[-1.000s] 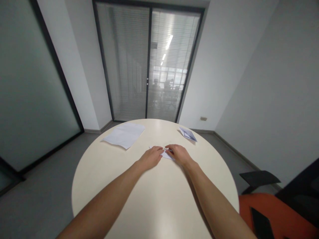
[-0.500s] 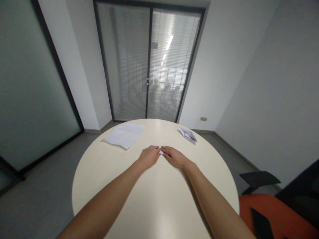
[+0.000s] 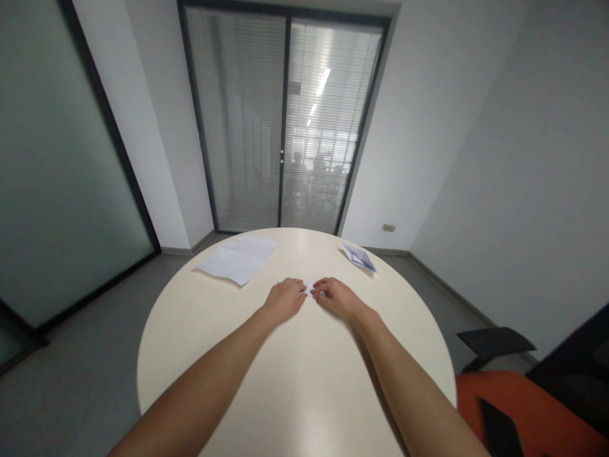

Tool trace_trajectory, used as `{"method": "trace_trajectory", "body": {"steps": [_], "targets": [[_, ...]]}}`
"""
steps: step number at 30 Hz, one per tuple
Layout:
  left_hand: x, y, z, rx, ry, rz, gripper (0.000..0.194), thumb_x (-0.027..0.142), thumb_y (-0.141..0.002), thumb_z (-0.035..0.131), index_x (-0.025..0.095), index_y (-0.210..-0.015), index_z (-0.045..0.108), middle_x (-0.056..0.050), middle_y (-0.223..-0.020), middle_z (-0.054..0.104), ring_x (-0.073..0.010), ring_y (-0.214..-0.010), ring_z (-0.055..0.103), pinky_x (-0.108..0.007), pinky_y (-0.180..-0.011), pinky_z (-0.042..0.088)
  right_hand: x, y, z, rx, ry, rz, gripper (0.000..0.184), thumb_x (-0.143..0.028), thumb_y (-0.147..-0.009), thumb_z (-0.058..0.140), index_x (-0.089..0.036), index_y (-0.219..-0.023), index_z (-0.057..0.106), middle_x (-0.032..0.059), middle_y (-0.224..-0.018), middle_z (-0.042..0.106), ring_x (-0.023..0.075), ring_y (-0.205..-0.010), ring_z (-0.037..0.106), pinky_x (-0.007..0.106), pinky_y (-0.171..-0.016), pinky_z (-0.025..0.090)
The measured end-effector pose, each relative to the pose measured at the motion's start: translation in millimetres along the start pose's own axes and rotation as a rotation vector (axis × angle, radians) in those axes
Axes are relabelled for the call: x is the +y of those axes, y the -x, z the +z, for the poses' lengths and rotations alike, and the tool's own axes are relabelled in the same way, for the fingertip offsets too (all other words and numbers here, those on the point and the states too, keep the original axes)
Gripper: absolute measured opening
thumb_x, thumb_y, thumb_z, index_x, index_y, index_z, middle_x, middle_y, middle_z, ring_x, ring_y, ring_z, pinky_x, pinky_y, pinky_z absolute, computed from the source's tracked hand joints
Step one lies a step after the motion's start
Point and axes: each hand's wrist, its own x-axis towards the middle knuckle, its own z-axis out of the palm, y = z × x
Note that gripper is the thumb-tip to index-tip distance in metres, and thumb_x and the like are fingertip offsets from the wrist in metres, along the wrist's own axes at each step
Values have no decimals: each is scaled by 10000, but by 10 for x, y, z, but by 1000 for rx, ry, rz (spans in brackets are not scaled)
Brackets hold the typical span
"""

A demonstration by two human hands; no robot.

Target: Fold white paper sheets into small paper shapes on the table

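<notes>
Near the middle of the round table, a small folded piece of white paper (image 3: 309,289) lies mostly covered by my hands. My left hand (image 3: 287,298) is closed on its left part, fingers pressed together. From the other side, my right hand (image 3: 337,297) grips the right part with bent fingers. A narrow strip of the paper shows between my fingertips; its full shape is hidden. A flat sheet of white paper (image 3: 238,257) rests beyond my left hand. Beyond my right hand lies a folded paper (image 3: 359,258) with bluish-grey shaded faces.
The cream round table (image 3: 304,374) stands before a glass door with blinds (image 3: 238,127). An orange chair (image 3: 523,406) with a black armrest (image 3: 497,341) is at the table's right side. A frosted glass panel (image 3: 57,158) is at the left.
My right hand has shifted slightly right, widening the gap between my fingertips so more of the small paper shows. My left hand has hardly moved.
</notes>
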Motion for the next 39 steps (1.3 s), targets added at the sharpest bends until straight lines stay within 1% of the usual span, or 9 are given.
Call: {"method": "trace_trajectory", "body": {"steps": [7,11,18,21,25,29,32,36,39], "targets": [[6,-1,-3,-3,-10,-6,275,308,-984,497,219,-1139,706,-79,-1213,699,-238,-1163,615,-365,-994,495,45,-9,-24,-15,-14,11,227,-244,-882,610,-210,-1008,796,73,-1058,766,200,-934,684,297,-899,489],[-2,-2,6,-5,-15,-15,270,296,-972,514,201,-1139,703,-80,-1207,701,-246,-1139,621,-372,-984,503,90,10,-54,-19,-30,78,213,-239,-859,618,-202,-960,802,70,-984,768,187,-830,672,275,-804,493],[-6,5,3,-1,-21,-17,288,302,-984,480,201,-1143,698,-86,-1207,695,-254,-1127,620,-389,-955,516,146,41,-93,-6,-38,158,218,-216,-826,611,-192,-925,804,70,-944,770,189,-794,660,265,-734,489],[-7,3,9,2,-18,-20,283,295,-987,474,204,-1133,699,-87,-1205,690,-250,-1125,617,-385,-961,509,184,64,-91,12,-43,203,221,-240,-824,634,-182,-963,796,76,-941,769,187,-766,660,270,-718,498],[-23,-3,42,0,-7,-38,269,292,-974,503,198,-1154,681,-90,-1203,685,-246,-1122,609,-378,-987,487,241,92,-67,28,-66,225,336,-291,-824,676,-157,-1122,752,96,-1005,765,198,-784,674,298,-755,523],[-52,-6,76,40,5,-39,323,290,-960,522,168,-1239,628,-103,-1237,679,-258,-1143,604,-386,-1022,462,232,100,-64,47,-62,203,397,-282,-821,693,-140,-1191,718,119,-1098,731,199,-837,672,315,-825,523],[-59,-9,71,62,-2,-42,371,293,-938,556,143,-1275,596,-125,-1231,676,-272,-1142,607,-404,-1041,440,180,94,-86,62,-54,184,424,-250,-805,710,-137,-1214,702,127,-1158,692,193,-869,663,312,-855,515],[-37,-15,25,93,-27,-55,437,298,-903,616,167,-1316,557,-117,-1228,644,-270,-1144,591,-401,-1042,421,149,78,-106,88,-47,160,424,-205,-780,726,-168,-1202,700,106,-1164,674,202,-945,655,318,-898,501],[-17,-20,-10,109,-38,-47,419,296,-899,630,183,-1297,568,-105,-1197,630,-265,-1128,582,-402,-1041,415,178,66,-99,131,-49,132,386,-181,-788,707,-198,-1173,695,86,-1163,684,214,-1011,648,342,-937,493]]}}
